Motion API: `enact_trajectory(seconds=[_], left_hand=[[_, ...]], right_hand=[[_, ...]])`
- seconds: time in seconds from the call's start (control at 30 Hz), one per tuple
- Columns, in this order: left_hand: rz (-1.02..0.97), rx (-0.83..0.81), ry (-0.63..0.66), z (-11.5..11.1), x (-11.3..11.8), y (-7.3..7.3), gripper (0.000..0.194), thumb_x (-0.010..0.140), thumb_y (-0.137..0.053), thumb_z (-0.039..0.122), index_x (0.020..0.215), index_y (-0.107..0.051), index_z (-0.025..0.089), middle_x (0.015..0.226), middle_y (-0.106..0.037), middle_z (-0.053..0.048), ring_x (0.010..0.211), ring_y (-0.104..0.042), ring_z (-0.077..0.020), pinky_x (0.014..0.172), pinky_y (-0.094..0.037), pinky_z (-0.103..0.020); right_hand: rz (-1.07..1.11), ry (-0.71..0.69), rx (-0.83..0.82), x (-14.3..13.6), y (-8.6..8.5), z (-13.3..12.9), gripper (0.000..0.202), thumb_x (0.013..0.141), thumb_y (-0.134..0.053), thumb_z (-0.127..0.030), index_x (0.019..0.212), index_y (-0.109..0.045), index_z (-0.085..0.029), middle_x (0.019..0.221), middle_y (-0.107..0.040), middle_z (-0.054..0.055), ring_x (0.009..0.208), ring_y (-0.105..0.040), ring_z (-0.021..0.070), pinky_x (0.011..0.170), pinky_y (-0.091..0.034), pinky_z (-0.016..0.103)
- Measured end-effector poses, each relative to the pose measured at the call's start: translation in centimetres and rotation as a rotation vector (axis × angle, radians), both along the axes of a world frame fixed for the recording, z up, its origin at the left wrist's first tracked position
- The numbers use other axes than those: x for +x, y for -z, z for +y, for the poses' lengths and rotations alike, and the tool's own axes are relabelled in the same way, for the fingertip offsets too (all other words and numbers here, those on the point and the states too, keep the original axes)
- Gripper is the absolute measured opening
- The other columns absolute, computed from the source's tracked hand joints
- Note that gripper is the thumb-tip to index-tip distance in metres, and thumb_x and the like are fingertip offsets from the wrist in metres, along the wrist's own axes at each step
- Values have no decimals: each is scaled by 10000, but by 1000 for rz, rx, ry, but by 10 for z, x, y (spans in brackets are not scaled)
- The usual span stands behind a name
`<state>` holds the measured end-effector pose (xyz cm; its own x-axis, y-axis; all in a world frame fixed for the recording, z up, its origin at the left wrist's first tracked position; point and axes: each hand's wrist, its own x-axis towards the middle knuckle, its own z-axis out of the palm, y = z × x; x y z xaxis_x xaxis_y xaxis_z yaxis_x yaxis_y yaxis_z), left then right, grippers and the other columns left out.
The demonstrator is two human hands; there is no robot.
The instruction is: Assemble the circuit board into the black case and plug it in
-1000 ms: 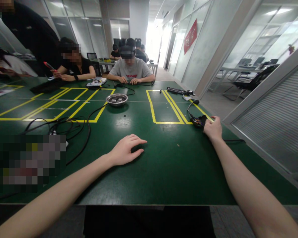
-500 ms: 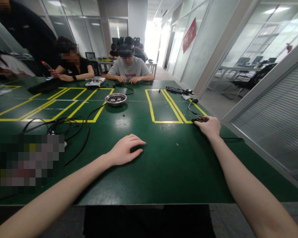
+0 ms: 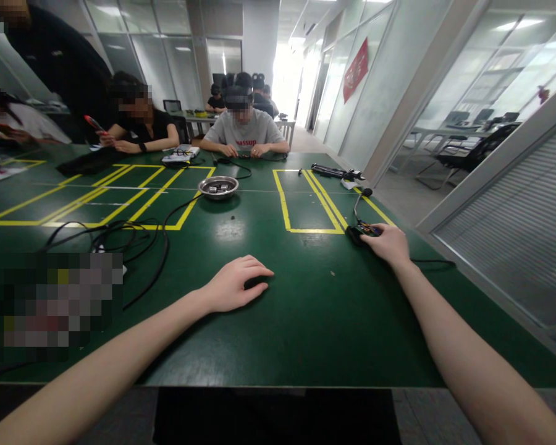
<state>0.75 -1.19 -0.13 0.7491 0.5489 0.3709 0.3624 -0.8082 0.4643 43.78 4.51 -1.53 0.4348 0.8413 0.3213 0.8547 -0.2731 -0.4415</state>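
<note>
At the right of the table, my right hand is closed on a gooseneck microphone. Its black base sticks out to the left of my fingers, with coloured wires exposed on top. The thin neck bends up and away to a dark foam tip. My palm hides part of the base. My left hand lies on the green table near the middle, holding nothing, its thumb and fingers apart.
A metal bowl with small metal parts stands ahead, left of centre. Black cables loop across the left side. Yellow tape marks the table. A folded black tripod lies far right. A person in grey works opposite.
My right hand has tipped the microphone's base, so more of its black body and wires show left of my fingers. My left hand stays in place.
</note>
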Motion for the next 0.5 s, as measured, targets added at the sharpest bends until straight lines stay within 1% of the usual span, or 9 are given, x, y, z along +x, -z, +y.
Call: enact_trajectory(seconds=[0.07, 0.17, 0.27, 0.33, 0.4, 0.43, 0.5], left_hand=[[6, -4, -4, 0, 0, 0, 237, 995, -595, 254, 1187, -722, 199, 1130, -760, -89, 1069, -687, -233, 953, -568, -403], [1, -9, -8, -1, 1, -1, 248, 996, -588, 254, 1203, -716, 207, 1127, -759, -90, 1068, -687, -232, 965, -568, -411], [-40, 4, -20, -3, 1, -5, 323, 991, -602, 281, 1300, -673, 220, 1206, -733, -106, 1126, -671, -244, 1002, -559, -433], [-75, 23, -25, -5, 2, -8, 404, 963, -652, 325, 1354, -639, 225, 1281, -700, -125, 1173, -652, -263, 1017, -552, -450], [-88, 36, 5, -7, 2, -10, 428, 923, -710, 387, 1313, -658, 217, 1249, -704, -131, 1142, -657, -273, 993, -553, -442], [-85, 37, 30, -9, 3, -10, 411, 905, -731, 417, 1255, -680, 208, 1187, -720, -125, 1093, -668, -269, 967, -556, -428], [-60, 30, 66, -11, 5, -10, 349, 891, -748, 445, 1124, -704, 189, 1046, -741, -102, 977, -682, -247, 904, -553, -391]], right_hand=[[58, -84, -59, -20, -8, -2, 393, 743, -729, -310, 1101, -792, -159, 1028, -800, 124, 960, -739, 310, 806, -575, 385], [139, -339, -85, -56, -15, -11, 374, 740, -731, -277, 1094, -792, -176, 1032, -807, 92, 973, -742, 285, 864, -579, 393], [252, -707, -106, -98, -17, -30, 374, 744, -730, -254, 1105, -788, -174, 1078, -803, 78, 951, -748, 249, 885, -587, 376], [308, -995, -177, -125, -18, -46, 387, 750, -727, -238, 1126, -785, -169, 1054, -806, 61, 923, -749, 233, 876, -587, 357], [341, -1215, -231, -148, -19, -61, 408, 754, -732, -219, 1157, -781, -186, 1046, -808, 42, 921, -749, 225, 879, -580, 344], [341, -1283, -225, -157, -19, -67, 409, 751, -743, -213, 1158, -780, -190, 1062, -806, 45, 924, -748, 223, 882, -574, 336], [293, -1357, -199, -168, -19, -74, 371, 767, -768, -226, 1137, -782, -197, 998, -798, 43, 861, -737, 208, 829, -561, 312]])
